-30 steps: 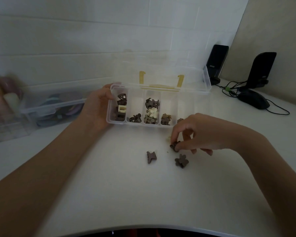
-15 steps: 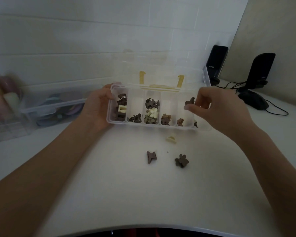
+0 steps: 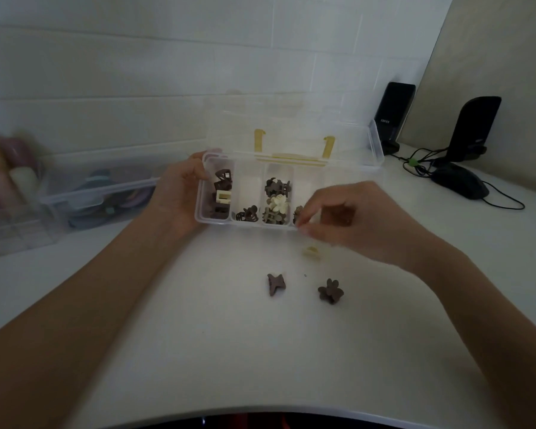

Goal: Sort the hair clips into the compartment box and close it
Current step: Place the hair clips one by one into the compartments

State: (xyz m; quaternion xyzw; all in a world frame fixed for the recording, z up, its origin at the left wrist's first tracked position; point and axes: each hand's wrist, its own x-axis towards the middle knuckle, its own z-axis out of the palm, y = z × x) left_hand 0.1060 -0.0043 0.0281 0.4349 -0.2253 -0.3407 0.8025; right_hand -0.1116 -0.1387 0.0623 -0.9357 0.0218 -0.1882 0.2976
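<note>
A clear compartment box [image 3: 338, 168] stands open on the white table, its lid [image 3: 291, 137] with yellow latches tilted back. Several brown and cream hair clips lie in its left compartments. My left hand [image 3: 177, 193] grips the box's left end. My right hand [image 3: 356, 221] hovers in front of the box's right half and hides it; its fingers are loosely curled and I see nothing in them. Just below its fingertips lies a cream clip [image 3: 310, 252]. Nearer me lie a brown butterfly clip [image 3: 276, 283] and a brown flower clip [image 3: 330, 291].
A clear bin [image 3: 99, 193] with hair accessories sits at the left, with blurred pale items beyond it. Two black speakers [image 3: 395, 116] [image 3: 474, 128], a black mouse [image 3: 460, 184] and cables stand at the back right. The table's curved front edge runs along the bottom.
My right hand lifted a brown clip from the table, carried it over the box's right compartments, and has now dropped back toward the cream clip without it. My left hand stayed on the box.
</note>
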